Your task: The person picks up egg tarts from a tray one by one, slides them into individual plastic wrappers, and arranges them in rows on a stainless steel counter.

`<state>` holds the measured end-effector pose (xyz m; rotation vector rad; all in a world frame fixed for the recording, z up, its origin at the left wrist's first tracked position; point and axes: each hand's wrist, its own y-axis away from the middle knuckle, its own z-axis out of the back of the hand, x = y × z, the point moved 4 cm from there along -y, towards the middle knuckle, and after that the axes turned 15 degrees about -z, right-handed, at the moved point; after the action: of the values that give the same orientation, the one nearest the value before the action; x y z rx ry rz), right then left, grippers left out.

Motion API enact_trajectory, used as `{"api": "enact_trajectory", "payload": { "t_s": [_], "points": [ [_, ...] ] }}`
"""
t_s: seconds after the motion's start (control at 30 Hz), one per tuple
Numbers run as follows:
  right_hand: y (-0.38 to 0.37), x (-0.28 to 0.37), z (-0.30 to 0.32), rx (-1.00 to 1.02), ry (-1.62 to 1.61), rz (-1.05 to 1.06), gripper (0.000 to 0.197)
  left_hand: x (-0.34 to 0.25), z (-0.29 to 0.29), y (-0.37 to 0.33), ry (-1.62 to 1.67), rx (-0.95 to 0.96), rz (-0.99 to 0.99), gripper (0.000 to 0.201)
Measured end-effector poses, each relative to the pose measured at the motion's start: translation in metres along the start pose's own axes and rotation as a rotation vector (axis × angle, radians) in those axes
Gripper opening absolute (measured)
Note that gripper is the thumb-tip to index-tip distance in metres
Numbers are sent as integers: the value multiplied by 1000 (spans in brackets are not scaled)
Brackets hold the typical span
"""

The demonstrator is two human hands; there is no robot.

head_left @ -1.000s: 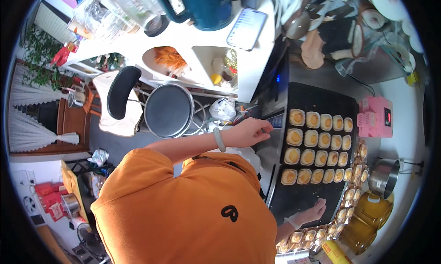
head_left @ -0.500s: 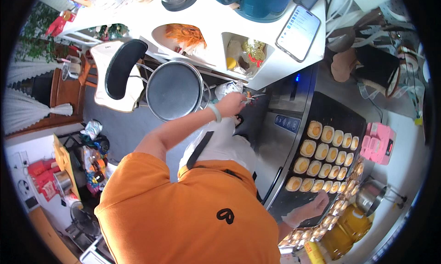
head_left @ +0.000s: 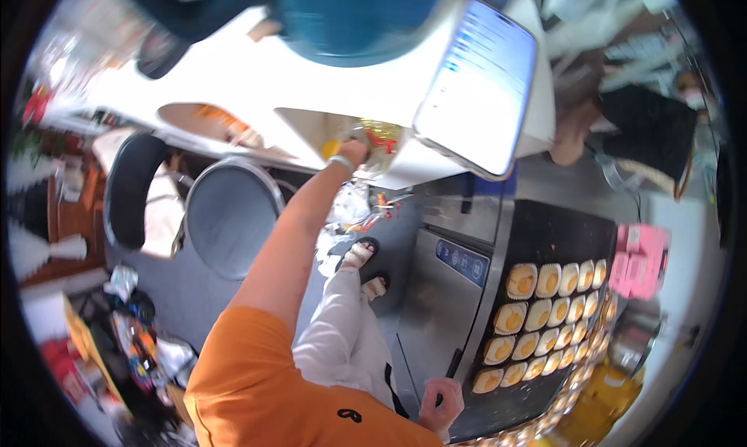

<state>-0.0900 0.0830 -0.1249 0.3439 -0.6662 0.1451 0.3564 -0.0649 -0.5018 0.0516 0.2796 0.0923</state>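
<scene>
Here, the left hand (head_left: 355,153) is at the white shelf (head_left: 210,77), the right hand (head_left: 442,400) curls near a black handle (head_left: 454,363), and I can't tell if they grip anything.

No text is legible; the phone screen's (head_left: 481,89) lines are blurred.

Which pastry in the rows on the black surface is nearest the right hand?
The corner pastry, leftmost in the picture's lowest row; the others in those rows sit farther from the right hand.
</scene>
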Motion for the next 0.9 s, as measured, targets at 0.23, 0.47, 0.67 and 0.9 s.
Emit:
{"api": "enact_trajectory", "payload": {
  "t_s": [0.23, 0.47, 0.67, 0.9],
  "points": [
    [5, -42, -6, 22, -30, -111, 12, 79, -93, -15, -333, 312, 153, 34],
    [11, -57, -18, -5, -91, -253, 14, 73, -73, -19, -235, 285, -29, 41],
    [7, -60, -17, 17, -122, -266, 12, 77, -71, -18, -244, 289, -33, 41],
    [2, -62, -17, 29, -154, -320, 10, 73, -72, -22, -239, 291, -48, 41]
  ]
}}
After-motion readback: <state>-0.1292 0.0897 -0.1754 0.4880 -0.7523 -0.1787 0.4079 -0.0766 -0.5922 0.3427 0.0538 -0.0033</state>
